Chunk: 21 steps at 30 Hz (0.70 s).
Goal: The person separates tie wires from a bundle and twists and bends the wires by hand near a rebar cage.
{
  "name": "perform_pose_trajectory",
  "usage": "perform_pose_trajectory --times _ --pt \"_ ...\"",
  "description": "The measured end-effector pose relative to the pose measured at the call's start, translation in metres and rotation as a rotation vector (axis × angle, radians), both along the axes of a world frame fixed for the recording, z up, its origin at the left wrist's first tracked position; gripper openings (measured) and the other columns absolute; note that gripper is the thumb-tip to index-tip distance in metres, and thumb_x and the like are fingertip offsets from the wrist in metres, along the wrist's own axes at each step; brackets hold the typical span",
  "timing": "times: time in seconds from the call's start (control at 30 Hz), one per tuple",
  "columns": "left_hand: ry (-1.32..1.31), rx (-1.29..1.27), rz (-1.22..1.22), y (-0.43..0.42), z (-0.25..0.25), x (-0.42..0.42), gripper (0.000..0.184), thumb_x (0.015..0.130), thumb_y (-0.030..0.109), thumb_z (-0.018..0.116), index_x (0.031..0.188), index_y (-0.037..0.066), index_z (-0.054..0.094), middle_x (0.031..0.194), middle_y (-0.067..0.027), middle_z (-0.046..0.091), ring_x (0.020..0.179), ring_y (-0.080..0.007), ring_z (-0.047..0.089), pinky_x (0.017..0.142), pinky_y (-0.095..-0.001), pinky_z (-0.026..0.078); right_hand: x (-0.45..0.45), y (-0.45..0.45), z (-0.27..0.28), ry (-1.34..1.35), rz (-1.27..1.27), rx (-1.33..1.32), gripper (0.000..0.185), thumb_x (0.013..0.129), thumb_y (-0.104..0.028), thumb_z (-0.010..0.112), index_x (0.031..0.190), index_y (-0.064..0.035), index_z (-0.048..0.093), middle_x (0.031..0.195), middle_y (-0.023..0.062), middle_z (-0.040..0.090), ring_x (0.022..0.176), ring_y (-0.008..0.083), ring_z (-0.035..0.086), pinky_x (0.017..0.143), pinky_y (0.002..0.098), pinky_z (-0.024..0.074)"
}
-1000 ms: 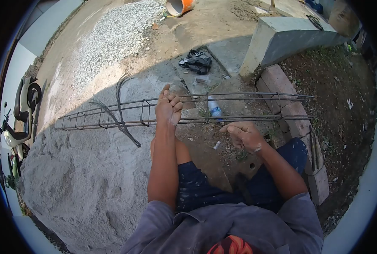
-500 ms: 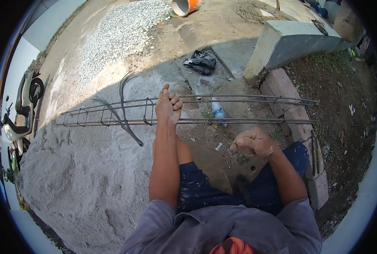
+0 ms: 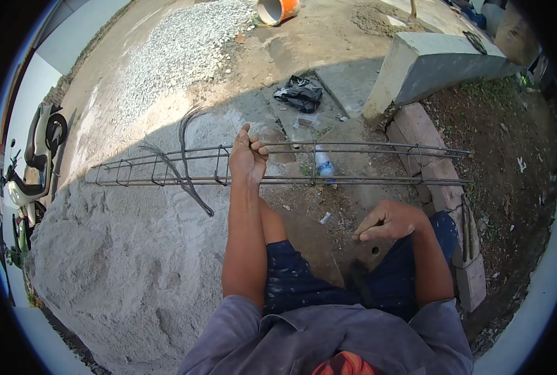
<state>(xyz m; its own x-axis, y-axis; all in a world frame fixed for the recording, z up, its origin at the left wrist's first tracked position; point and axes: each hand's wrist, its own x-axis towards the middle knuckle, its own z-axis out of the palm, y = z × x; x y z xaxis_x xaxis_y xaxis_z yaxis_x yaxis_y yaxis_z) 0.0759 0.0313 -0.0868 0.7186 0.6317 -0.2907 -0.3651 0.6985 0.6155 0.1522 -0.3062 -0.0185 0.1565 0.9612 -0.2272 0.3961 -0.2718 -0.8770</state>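
Note:
A long rebar cage [image 3: 366, 181] with square stirrups lies across in front of me, its right end over the bricks. My left hand [image 3: 248, 156] is raised at the cage's middle, palm up with curled fingers; a thin wire seems to stick out near the fingertips, but its hold is too fine to make out. My right hand [image 3: 388, 222] is below the cage, over my right thigh, with thumb and fingertips pinched together; whatever is between them is too small to see. A bundle of tie wire [image 3: 183, 156] drapes over the cage left of my left hand.
A sand pile [image 3: 128, 269] fills the lower left. Behind the cage are a black plastic bag [image 3: 299, 94] and a gravel heap [image 3: 178, 56]. A plastic bottle [image 3: 323, 164] lies beneath the bars. Bricks [image 3: 442, 181] and a low concrete wall [image 3: 416, 65] are at right; an orange bucket [image 3: 278, 9] stands far back.
My right hand has moved away from the cage, down and to the right, and its wrist has turned. My left hand stays nearly in place, its fingers slightly shifted.

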Motion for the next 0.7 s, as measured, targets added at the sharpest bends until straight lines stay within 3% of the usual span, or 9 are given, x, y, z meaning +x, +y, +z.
perform_pose_trajectory --times 0.07,0.17,0.23,0.33,0.4,0.47,0.57,0.67,0.7 --pt "-0.020 0.009 0.003 0.006 -0.007 -0.003 0.030 0.101 0.025 0.042 0.125 0.007 0.043 0.073 0.0018 0.043 0.057 -0.0057 0.043 0.053 -0.0231 0.044 -0.004 0.004 -0.018 -0.483 0.062 -0.286 0.019 0.091 -0.015 0.057 0.095 0.0005 0.068 0.079 0.0122 0.070 0.072 0.0154 0.065 0.062 0.0288 0.0484" --pt "-0.062 0.000 0.036 0.005 -0.005 -0.005 0.031 0.101 0.026 0.043 0.124 0.006 0.043 0.072 0.0017 0.043 0.057 -0.0057 0.043 0.052 -0.0235 0.044 0.007 0.005 -0.046 -0.541 -0.722 -0.040 0.019 0.091 -0.017 0.059 0.093 -0.0010 0.069 0.080 0.0085 0.071 0.072 0.0152 0.065 0.063 0.0301 0.0488" --pt "-0.051 -0.006 0.032 0.004 -0.005 -0.005 0.032 0.100 0.028 0.044 0.123 0.005 0.044 0.073 0.0013 0.046 0.058 -0.0066 0.046 0.054 -0.0244 0.047 0.016 -0.002 -0.021 0.157 -0.879 0.103 0.018 0.090 -0.017 0.059 0.094 -0.0017 0.068 0.081 0.0109 0.071 0.073 0.0172 0.066 0.064 0.0318 0.0493" --pt "0.005 0.035 0.006 0.002 0.000 -0.005 0.034 0.100 0.030 0.045 0.122 0.005 0.046 0.073 0.0009 0.049 0.060 -0.0083 0.050 0.058 -0.0262 0.051 0.023 -0.021 -0.005 0.567 -0.610 0.221 0.018 0.090 -0.016 0.060 0.096 -0.0013 0.068 0.078 0.0115 0.070 0.071 0.0184 0.065 0.064 0.0327 0.0495" --pt "0.016 0.062 -0.031 0.000 -0.002 -0.003 0.035 0.099 0.032 0.045 0.121 0.005 0.047 0.073 0.0006 0.052 0.061 -0.0094 0.053 0.060 -0.0274 0.053 0.019 -0.026 0.002 0.392 -0.298 0.186 0.019 0.089 -0.016 0.061 0.096 0.0002 0.067 0.074 0.0102 0.068 0.067 0.0174 0.063 0.063 0.0318 0.0492" --pt "-0.013 0.077 -0.062 0.003 -0.006 -0.003 0.035 0.099 0.033 0.045 0.120 0.005 0.048 0.074 0.0001 0.055 0.063 -0.0104 0.056 0.061 -0.0284 0.054 0.011 -0.018 0.008 -0.005 0.019 0.066 0.020 0.089 -0.016 0.062 0.096 0.0025 0.067 0.070 0.0081 0.066 0.063 0.0153 0.060 0.060 0.0300 0.0485" --pt "-0.057 0.068 -0.069 0.001 -0.007 -0.006 0.035 0.099 0.034 0.046 0.119 0.005 0.049 0.074 0.0001 0.056 0.064 -0.0107 0.056 0.061 -0.0281 0.054 0.010 -0.016 -0.031 -0.626 -0.291 -0.154 0.020 0.089 -0.015 0.064 0.090 0.0044 0.068 0.064 0.0014 0.057 0.058 0.0116 0.054 0.056 0.0257 0.0452" --pt "0.023 0.041 -0.006 -0.005 0.003 -0.005 0.035 0.099 0.034 0.046 0.118 0.005 0.050 0.074 -0.0001 0.055 0.064 -0.0114 0.057 0.063 -0.0284 0.054 0.024 -0.006 -0.027 -0.227 -1.036 0.152 0.020 0.085 -0.015 0.068 0.091 0.0042 0.069 0.071 0.0065 0.064 0.062 0.0143 0.059 0.058 0.0286 0.0478" --pt "0.053 0.029 -0.001 -0.006 0.006 -0.003 0.035 0.099 0.035 0.045 0.118 0.005 0.050 0.073 0.0002 0.054 0.062 -0.0110 0.055 0.060 -0.0266 0.052 0.025 -0.008 -0.020 0.029 -1.014 0.243 0.019 0.085 -0.014 0.068 0.090 0.0044 0.069 0.070 0.0062 0.064 0.062 0.0141 0.059 0.058 0.0285 0.0476"
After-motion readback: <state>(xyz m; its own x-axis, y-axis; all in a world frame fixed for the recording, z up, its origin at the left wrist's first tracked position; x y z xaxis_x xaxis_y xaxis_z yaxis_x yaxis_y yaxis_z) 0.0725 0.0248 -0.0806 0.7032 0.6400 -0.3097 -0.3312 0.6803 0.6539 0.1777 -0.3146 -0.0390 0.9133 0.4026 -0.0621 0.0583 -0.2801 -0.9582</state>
